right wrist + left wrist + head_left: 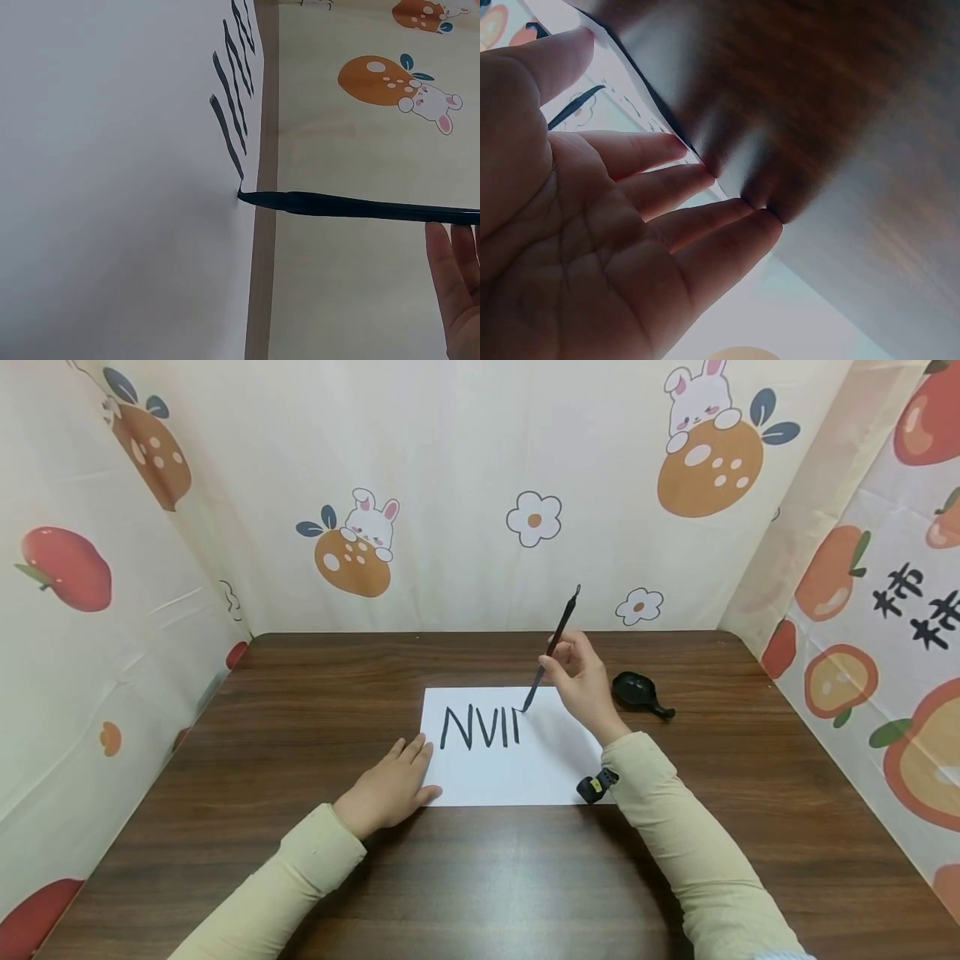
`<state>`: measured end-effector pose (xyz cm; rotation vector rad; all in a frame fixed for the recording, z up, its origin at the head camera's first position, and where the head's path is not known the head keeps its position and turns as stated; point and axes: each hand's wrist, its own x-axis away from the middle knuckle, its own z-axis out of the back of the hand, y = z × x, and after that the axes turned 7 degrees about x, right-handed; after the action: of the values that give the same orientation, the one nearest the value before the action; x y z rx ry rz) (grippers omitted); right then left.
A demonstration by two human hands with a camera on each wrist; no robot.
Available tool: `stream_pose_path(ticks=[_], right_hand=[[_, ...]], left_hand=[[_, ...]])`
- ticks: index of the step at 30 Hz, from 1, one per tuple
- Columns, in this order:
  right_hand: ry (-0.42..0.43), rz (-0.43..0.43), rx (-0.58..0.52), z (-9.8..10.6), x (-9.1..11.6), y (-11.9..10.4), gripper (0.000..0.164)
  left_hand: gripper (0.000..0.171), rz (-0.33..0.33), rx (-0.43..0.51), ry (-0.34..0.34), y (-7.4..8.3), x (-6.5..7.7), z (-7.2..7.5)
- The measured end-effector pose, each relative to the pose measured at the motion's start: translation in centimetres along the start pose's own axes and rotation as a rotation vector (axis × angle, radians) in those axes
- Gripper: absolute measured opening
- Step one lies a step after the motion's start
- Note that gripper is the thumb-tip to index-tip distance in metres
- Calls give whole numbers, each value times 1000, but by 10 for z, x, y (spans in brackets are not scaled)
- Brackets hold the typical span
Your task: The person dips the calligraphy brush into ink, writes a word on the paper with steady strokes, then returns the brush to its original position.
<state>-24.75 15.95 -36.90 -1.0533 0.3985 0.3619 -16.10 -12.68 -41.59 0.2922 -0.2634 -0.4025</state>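
Observation:
A sheet of white paper [510,779] lies on the wooden table with black strokes reading "NVII" across its upper left. My left hand [388,783] rests at the paper's left edge, fingers extended; the left wrist view shows its palm and fingertips [705,174] along that edge. Between thumb and fingers my right hand [583,687] pinches a dark writing brush [553,639], its handle leaning up and to the right. In the right wrist view the brush tip [241,195] meets the paper at the top of the last stroke, where a short thin line trails.
A small black ink dish [636,690] with a short handle stands right of the paper, beside my right hand. Curtains [465,443] printed with rabbits, fruit and flowers border the back and sides of the table [300,727]. A small black device [596,787] sits at my right wrist.

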Motion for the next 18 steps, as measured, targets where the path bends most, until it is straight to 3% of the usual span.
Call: stream_pose_path(ticks=[7,18], right_hand=[[28,19,50,-2,-2,22,30],[38,59,103,-1,3,19,27]], left_hand=[[70,-3,-6,1,0,0,1],[70,-5,-4,6,0,0,2]])
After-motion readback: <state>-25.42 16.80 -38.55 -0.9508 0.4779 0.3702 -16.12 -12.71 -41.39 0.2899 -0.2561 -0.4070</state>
